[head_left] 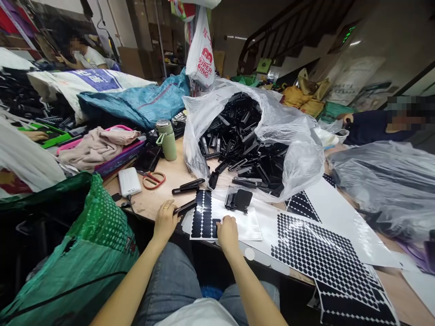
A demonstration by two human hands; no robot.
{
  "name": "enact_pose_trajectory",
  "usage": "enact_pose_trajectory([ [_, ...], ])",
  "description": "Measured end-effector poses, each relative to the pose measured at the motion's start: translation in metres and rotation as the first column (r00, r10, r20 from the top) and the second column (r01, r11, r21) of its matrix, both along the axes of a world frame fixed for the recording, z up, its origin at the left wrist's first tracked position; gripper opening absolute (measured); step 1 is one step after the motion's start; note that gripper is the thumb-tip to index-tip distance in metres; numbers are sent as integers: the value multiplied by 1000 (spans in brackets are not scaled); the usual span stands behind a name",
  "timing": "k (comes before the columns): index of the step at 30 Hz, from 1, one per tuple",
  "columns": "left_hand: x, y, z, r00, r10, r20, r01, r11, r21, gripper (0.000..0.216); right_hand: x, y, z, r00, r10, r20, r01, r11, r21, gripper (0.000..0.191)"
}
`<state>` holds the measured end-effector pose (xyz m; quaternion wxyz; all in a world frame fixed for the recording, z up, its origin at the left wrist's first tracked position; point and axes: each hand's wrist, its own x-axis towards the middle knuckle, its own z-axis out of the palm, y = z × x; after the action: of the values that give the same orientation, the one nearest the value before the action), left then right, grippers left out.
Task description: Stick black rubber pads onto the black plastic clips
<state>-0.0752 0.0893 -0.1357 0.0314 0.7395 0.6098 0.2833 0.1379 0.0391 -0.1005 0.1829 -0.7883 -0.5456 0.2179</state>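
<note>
My left hand [165, 220] is closed around a long black plastic strip [185, 207] at the table's front edge. My right hand [227, 231] rests on a white sheet of black oval stickers [204, 213], with its fingertips curled down onto the sheet's lower right stickers. What the fingertips pinch, if anything, is too small to see. A small stack of black plastic pieces [239, 199] stands just beyond the right hand. Two more black strips [188, 185] lie to the left of the sheet.
A big clear bag of black plastic parts [254, 136] fills the table's middle. Larger sticker sheets [319, 253] lie at the right. Orange scissors [153, 179], a white power bank [129, 181] and a green bottle [167, 139] sit left. A green sack [84, 253] stands beside my knee. Other people sit at left rear and right.
</note>
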Motion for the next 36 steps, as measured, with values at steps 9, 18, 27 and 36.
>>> enact_pose_trajectory([
  [9, -6, -15, -5, 999, -38, 37, 39, 999, -24, 33, -2, 0, -7, 993, -43, -109, 53, 995, 87, 18],
  [18, -8, -3, 20, 789, 266, 553, -159, 959, -235, 16, 2, 1, -4, 941, -34, -336, 79, 989, 123, 15],
  [27, 27, -21, 102, 327, 430, 841, 571, 619, -539, 32, 21, -8, 86, 579, 198, -791, -32, 975, 220, 22],
  [36, 63, -36, 122, 284, 585, 760, 585, 523, -620, 13, -6, -28, 101, 652, 319, -688, -207, 948, 243, 12],
])
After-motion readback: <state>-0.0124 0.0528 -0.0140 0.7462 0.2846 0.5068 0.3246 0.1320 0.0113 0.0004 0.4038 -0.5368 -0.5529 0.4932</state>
